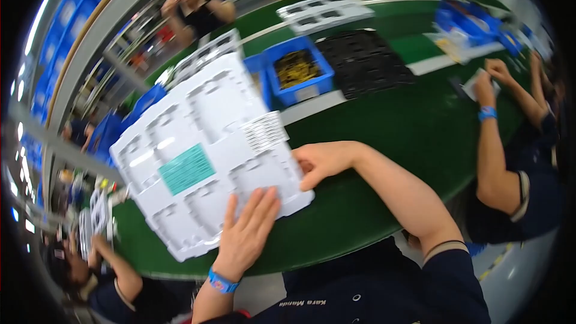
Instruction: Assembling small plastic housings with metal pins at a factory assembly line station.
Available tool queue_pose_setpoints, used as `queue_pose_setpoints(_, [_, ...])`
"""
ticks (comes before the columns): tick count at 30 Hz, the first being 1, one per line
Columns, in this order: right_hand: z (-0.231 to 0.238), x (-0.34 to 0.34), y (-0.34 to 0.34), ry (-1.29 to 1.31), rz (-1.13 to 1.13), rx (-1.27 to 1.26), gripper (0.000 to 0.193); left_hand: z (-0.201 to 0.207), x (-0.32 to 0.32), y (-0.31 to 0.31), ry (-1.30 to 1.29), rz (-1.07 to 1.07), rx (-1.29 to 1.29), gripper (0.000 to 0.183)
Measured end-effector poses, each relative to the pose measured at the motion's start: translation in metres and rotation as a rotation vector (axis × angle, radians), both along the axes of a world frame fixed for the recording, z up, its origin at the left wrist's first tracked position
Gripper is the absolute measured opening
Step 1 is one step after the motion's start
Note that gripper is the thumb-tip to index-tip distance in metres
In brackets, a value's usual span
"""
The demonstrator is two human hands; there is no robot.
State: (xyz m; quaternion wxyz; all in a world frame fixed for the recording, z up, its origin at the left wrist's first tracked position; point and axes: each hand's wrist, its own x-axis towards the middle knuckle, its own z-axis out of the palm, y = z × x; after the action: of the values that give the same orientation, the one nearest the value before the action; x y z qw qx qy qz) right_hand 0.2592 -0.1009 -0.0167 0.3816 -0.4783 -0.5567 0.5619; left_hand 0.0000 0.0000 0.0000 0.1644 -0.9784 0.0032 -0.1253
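Note:
A white moulded plastic tray (225, 108) with several shallow compartments lies tilted across the left half of the green table. It carries a teal printed sheet (186, 169) and a white printed label (264, 133). My left hand (249, 225) rests flat on the tray's near edge, fingers stretched out. At the tray's right edge, my right hand (329, 161) is closed around the rim, its thumb toward me and its other fingers partly hidden. A blue band (222, 282) circles my left wrist.
Beyond the tray stand a blue bin (300, 94) of small yellowish and dark parts and a black tray (363, 63). Another white tray (324, 12) lies farther back, with a blue bin (465, 22) at the far right. Co-workers sit around the green table (384, 186).

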Motion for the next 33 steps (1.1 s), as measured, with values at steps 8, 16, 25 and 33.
queue_pose_setpoints(8, [0.013, 0.020, 0.023, 0.099, 0.015, -0.075, 0.045, 0.028, 0.015, 0.002, 0.052, 0.029, -0.121, 0.051])
queue_pose_setpoints(16, [0.028, 0.026, 0.031, 0.028, 0.068, -0.169, 0.045, 0.008, 0.016, -0.007, -0.023, 0.071, -0.269, 0.067])
queue_pose_setpoints(25, [0.026, 0.019, 0.034, -0.072, -0.084, -0.225, 0.048, 0.038, 0.004, 0.057, -0.295, 0.224, -0.319, 0.045])
queue_pose_setpoints(33, [0.028, -0.001, 0.025, -0.750, -0.322, 0.075, 0.057, 0.002, 0.035, 0.136, -0.283, 0.579, -0.585, 0.019])
